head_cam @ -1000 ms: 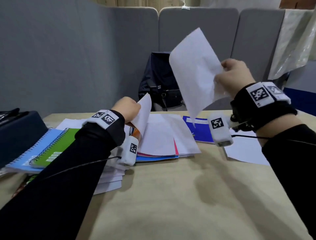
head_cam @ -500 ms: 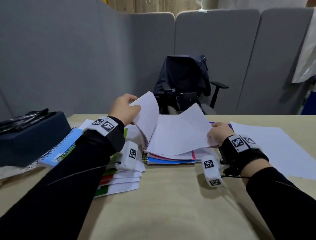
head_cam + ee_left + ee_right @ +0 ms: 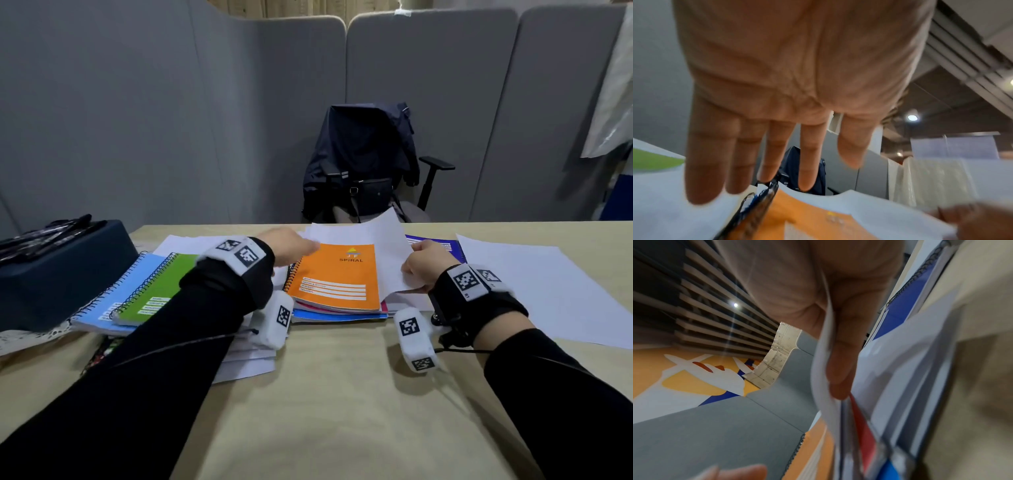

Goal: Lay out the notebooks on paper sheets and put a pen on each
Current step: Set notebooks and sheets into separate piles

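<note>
An orange spiral notebook [image 3: 334, 277] lies on top of a pink and a blue one in the middle of the table. My left hand [image 3: 306, 245] hovers over its top-left corner with straight fingers [image 3: 809, 162], holding nothing. My right hand [image 3: 416, 262] pinches the edge of a white paper sheet [image 3: 387, 246] that curls up off the notebook's right side; the right wrist view shows that sheet [image 3: 823, 369] nipped against my thumb. A light blue notebook [image 3: 113, 294] and a green one [image 3: 161, 284] overlap at the left on a pile of paper. Black pens [image 3: 44, 236] lie on a dark box.
The dark box [image 3: 61, 270] fills the left edge of the table. A dark blue notebook [image 3: 442, 245] sits behind my right hand, beside a flat white sheet [image 3: 534, 287] on the right. An office chair with a jacket [image 3: 363, 157] stands beyond the table, in front of grey partitions.
My left hand let go of the raised page and dropped, now open. The right hand drew its sheet to the right, which uncovered the orange notebook.
</note>
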{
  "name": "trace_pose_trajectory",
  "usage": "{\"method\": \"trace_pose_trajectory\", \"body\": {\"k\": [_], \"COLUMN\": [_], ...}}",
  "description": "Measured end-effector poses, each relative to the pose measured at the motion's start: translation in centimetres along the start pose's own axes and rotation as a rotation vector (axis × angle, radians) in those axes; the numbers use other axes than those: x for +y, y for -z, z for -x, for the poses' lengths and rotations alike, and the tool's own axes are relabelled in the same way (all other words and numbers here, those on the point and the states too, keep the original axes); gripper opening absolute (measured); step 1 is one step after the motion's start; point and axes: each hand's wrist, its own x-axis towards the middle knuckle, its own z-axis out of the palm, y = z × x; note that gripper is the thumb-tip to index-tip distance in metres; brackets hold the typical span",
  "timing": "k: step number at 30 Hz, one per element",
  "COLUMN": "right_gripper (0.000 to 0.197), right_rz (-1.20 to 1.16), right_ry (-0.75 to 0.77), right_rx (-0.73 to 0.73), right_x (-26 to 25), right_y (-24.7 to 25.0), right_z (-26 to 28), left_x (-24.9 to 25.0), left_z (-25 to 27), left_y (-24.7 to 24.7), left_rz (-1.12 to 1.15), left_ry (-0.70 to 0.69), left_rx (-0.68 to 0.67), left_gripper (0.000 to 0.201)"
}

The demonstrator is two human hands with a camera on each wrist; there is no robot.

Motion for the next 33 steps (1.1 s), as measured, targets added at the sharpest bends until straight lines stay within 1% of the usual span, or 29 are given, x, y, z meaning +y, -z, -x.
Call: {"method": "trace_pose_trajectory", "body": {"k": [2, 4, 6, 8, 10, 11, 13, 15, 18, 19, 22, 24, 26, 28, 30, 33], "right_gripper": [0.024, 0.025, 0.021, 0.015, 0.01, 0.011, 0.017, 0.017, 0.024, 0.028, 0.025, 0.035, 0.052, 0.063, 0.063, 0.059], "right_rz": [0.058, 0.108, 0.176, 0.247, 0.343, 0.369, 0.419, 0.541, 0.704, 0.772, 0.952, 1.025, 1.033, 1.048, 1.067, 1.053], "right_ry": [0.015, 0.026, 0.033, 0.029, 0.039, 0.046, 0.052, 0.034, -0.001, -0.014, -0.001, 0.017, 0.01, -0.003, 0.008, 0.007], "right_rx": [0.01, 0.011, 0.006, -0.01, 0.0, 0.02, 0.085, 0.118, 0.159, 0.149, 0.068, 0.015, 0.011, -0.006, -0.028, -0.029], "right_x": [0.2, 0.2, 0.1, -0.2, -0.8, -1.1, -1.9, -2.5, -2.6, -2.4, -1.4, -1.1, -1.1, -1.1, -1.0, -1.3], "right_y": [-0.1, -0.2, 0.0, 0.3, 1.4, 2.1, 3.9, 5.8, 7.8, 8.1, 8.1, 7.9, 7.3, 6.9, 6.6, 6.6], "right_z": [0.1, 0.2, 0.3, 0.2, 0.0, -0.6, -1.6, -2.2, -2.4, -2.3, -1.4, -1.0, -0.7, -0.8, -1.3, -1.4], "left_x": [-0.1, 0.0, 0.4, 1.0, 2.1, 2.7, 4.3, 6.0, 7.7, 7.8, 7.6, 7.5, 7.2, 7.0, 6.8, 6.7], "left_z": [-0.3, -0.3, -0.1, 0.0, -0.1, -0.2, -0.9, -1.6, -2.8, -3.0, -3.6, -3.9, -4.1, -4.3, -4.3, -4.2], "left_y": [-1.1, -1.8, -2.1, -2.3, -2.5, -2.6, -3.1, -3.9, -5.8, -6.6, -8.2, -8.4, -8.2, -8.1, -8.0, -7.8], "left_rz": [-0.175, -0.298, -0.359, -0.42, -0.503, -0.523, -0.498, -0.432, -0.333, -0.334, -0.36, -0.37, -0.386, -0.402, -0.41, -0.406], "left_ry": [-0.001, -0.014, -0.012, 0.0, -0.027, -0.047, -0.103, -0.15, -0.142, -0.128, -0.12, -0.113, -0.097, -0.097, -0.097, -0.097], "left_rx": [-0.04, -0.041, -0.023, -0.019, -0.003, 0.016, 0.044, 0.035, -0.012, -0.035, -0.086, -0.111, -0.128, -0.133, -0.137, -0.143], "left_gripper": [0.048, 0.047, 0.046, 0.05, 0.055, 0.057, 0.058, 0.056, 0.056, 0.056, 0.049, 0.048, 0.051, 0.053, 0.054, 0.054]}}
